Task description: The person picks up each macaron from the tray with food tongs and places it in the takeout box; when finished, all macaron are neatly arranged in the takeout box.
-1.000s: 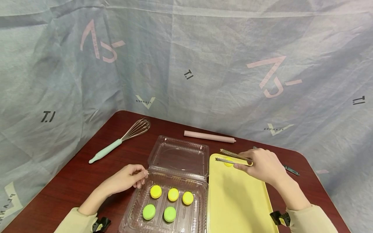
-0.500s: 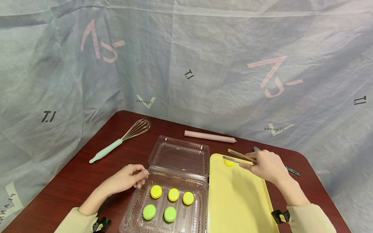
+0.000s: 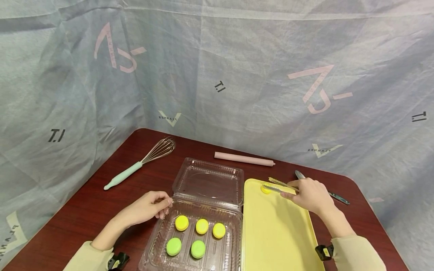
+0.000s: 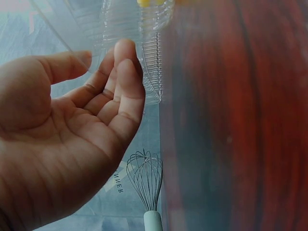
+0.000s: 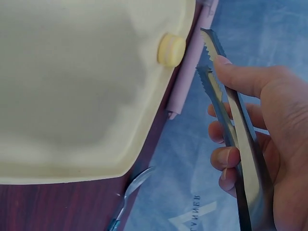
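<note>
My left hand (image 3: 150, 207) is at the left edge of an open clear plastic container (image 3: 190, 205), its rim between thumb and curled fingers. Inside the container sit yellow macarons (image 3: 201, 226) in one row and green macarons (image 3: 174, 246) in another. My right hand (image 3: 312, 194) grips metal serrated tongs (image 3: 283, 185) over the far end of a yellow tray (image 3: 278, 226). One yellow macaron (image 5: 172, 50) sits on the tray near its far edge. The tong tips are apart with nothing between them, close to that macaron in the head view.
A whisk (image 3: 142, 162) with a pale green handle lies at the left. Behind the container is a pink rolling pin (image 3: 244, 159). A metal utensil with a dark green handle (image 3: 339, 198) lies right of the tray, partly behind my right hand. A printed cloth (image 3: 217, 75) hangs behind the table.
The tongs have shifted right and their tips have lowered toward the tray, next to the yellow macaron. My left hand and the macarons in the container have stayed in place.
</note>
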`<state>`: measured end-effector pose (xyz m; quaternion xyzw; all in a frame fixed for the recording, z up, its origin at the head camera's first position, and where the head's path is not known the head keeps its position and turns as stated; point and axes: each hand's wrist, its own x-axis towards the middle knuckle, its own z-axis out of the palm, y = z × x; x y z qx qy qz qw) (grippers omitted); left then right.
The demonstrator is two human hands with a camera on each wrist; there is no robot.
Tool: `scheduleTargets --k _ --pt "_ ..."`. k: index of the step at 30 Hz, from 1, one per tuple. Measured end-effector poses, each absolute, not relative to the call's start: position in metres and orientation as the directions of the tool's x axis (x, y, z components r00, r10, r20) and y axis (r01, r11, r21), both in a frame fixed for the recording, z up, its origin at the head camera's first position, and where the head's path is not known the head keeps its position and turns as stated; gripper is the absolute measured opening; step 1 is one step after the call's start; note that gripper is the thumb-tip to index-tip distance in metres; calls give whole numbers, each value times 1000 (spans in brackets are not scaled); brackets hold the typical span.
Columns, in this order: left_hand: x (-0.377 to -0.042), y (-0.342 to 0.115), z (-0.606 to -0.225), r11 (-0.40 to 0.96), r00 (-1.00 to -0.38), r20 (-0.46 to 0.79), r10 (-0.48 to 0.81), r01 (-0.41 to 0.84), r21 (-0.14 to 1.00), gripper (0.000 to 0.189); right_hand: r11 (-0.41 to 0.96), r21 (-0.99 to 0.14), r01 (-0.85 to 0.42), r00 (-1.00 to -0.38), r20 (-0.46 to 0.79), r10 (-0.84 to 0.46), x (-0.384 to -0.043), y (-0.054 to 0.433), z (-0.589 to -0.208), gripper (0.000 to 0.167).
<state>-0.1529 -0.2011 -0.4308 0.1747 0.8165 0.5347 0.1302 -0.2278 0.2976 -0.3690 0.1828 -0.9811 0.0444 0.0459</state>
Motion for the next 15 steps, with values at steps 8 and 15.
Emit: scheduleTargets --k 8,15 --pt "-153 -201 -430 369 -904 -23 426 150 917 22 939 -64 -338 -940 73 -333 -232 300 -379 39" --pt "-153 -200 -429 378 -905 -23 425 154 913 22 942 -45 -334 -941 66 -331 -233 300 -383 38"
